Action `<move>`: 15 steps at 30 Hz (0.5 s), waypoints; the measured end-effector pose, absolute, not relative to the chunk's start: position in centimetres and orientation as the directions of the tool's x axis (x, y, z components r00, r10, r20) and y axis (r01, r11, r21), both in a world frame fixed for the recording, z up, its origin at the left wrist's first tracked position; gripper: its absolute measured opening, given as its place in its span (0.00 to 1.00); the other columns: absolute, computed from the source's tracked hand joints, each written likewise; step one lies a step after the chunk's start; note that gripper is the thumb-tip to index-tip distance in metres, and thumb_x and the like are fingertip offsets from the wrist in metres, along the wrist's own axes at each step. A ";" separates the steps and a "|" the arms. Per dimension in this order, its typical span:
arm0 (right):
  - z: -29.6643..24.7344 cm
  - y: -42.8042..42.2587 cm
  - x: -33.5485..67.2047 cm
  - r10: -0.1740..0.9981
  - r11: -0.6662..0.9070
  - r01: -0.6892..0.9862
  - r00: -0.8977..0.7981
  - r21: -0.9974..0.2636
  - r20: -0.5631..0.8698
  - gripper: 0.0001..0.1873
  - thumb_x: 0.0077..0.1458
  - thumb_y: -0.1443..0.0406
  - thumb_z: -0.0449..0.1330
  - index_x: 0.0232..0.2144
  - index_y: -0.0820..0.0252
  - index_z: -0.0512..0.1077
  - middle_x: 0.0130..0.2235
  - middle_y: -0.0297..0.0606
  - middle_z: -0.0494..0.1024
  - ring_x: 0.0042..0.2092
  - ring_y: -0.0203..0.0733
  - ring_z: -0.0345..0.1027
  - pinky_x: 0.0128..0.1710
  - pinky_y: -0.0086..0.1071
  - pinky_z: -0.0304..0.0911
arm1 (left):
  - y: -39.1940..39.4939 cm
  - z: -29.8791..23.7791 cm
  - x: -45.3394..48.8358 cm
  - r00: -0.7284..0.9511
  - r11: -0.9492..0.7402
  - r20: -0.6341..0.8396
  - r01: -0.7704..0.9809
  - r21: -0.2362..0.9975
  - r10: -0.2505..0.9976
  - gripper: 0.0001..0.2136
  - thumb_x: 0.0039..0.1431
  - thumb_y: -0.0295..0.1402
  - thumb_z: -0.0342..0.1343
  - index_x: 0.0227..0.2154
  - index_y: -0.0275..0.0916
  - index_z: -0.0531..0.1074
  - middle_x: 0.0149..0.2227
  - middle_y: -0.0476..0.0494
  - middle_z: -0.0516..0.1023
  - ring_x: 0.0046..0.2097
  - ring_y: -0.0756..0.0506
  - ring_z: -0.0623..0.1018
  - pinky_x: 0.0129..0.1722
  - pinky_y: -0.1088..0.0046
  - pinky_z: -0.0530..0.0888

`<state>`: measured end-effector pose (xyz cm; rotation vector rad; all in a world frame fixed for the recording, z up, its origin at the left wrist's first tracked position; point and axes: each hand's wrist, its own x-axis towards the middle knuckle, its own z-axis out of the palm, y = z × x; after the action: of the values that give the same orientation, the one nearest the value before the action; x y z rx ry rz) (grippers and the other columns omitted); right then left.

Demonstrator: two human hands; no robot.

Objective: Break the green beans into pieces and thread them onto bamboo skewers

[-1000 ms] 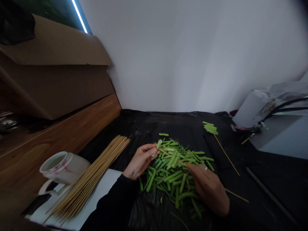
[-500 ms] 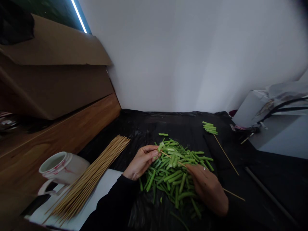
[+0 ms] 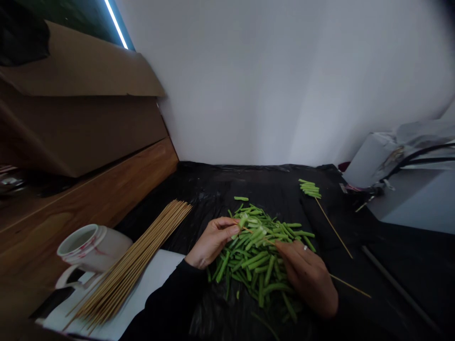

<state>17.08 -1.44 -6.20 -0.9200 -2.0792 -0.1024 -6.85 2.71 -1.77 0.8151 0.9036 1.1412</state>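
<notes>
A heap of cut green bean pieces [image 3: 261,251] lies on black plastic sheeting [image 3: 213,189]. My left hand [image 3: 213,241] pinches one green bean piece [image 3: 242,221] above the heap's left side. My right hand [image 3: 307,277] rests over the heap's right side, closed on a thin bamboo skewer [image 3: 350,285]. The skewer's point reaches the piece in my left fingers, and its tail sticks out to the right behind my hand.
A bundle of bare bamboo skewers [image 3: 138,258] lies at the left beside a white mug [image 3: 90,246]. A finished bean skewer [image 3: 320,203] lies at the back right. Cardboard boxes [image 3: 81,109] stand at the left, a white box [image 3: 398,161] with cables at the right.
The bean piece in my left fingers has slid a little to the right, farther along the skewer. Both hands have moved slightly to the right.
</notes>
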 end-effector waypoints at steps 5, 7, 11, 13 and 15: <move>-5.8 -1.7 16.5 0.582 0.745 0.611 -0.400 -0.267 0.709 0.20 0.59 0.78 0.51 0.52 0.64 0.68 0.38 0.42 0.78 0.40 0.43 0.72 0.41 0.36 0.69 | 2.3 -2.0 -6.1 0.212 0.197 -0.136 -0.303 0.932 0.968 0.12 0.38 0.32 0.73 0.28 0.35 0.82 0.29 0.46 0.81 0.31 0.51 0.76 0.37 0.75 0.70; -5.8 -1.7 16.5 0.580 0.743 0.614 -0.395 -0.264 0.713 0.21 0.59 0.78 0.50 0.53 0.63 0.68 0.38 0.42 0.78 0.40 0.42 0.72 0.41 0.36 0.69 | 2.2 -1.9 -6.0 0.190 0.150 -0.098 -0.280 0.948 0.977 0.11 0.39 0.32 0.73 0.28 0.36 0.82 0.31 0.46 0.81 0.33 0.50 0.76 0.38 0.75 0.70; -5.8 -1.6 16.6 0.582 0.735 0.627 -0.388 -0.259 0.714 0.20 0.59 0.77 0.51 0.52 0.61 0.68 0.37 0.41 0.78 0.38 0.41 0.73 0.40 0.35 0.69 | 2.2 -1.6 -6.0 0.192 0.078 -0.037 -0.206 0.975 0.981 0.10 0.43 0.33 0.71 0.31 0.37 0.82 0.33 0.45 0.82 0.34 0.49 0.77 0.40 0.73 0.71; -5.8 -1.6 16.6 0.583 0.733 0.630 -0.388 -0.256 0.714 0.20 0.59 0.78 0.51 0.52 0.62 0.69 0.36 0.41 0.78 0.38 0.41 0.73 0.41 0.35 0.70 | 2.2 -1.4 -6.1 0.204 0.062 -0.024 -0.182 0.981 0.979 0.11 0.43 0.34 0.71 0.32 0.37 0.82 0.33 0.44 0.82 0.34 0.48 0.77 0.39 0.72 0.72; -5.7 -1.6 16.7 0.582 0.733 0.634 -0.395 -0.247 0.711 0.20 0.59 0.78 0.51 0.52 0.63 0.69 0.37 0.41 0.78 0.38 0.41 0.73 0.41 0.35 0.70 | 2.3 -1.4 -6.1 0.212 0.064 -0.027 -0.172 0.983 0.977 0.12 0.42 0.35 0.71 0.32 0.37 0.82 0.31 0.44 0.82 0.33 0.47 0.78 0.38 0.72 0.72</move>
<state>16.66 -1.60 -5.71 -0.9165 -2.0995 -0.0801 -6.11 2.27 -1.38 1.1376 0.9472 1.1012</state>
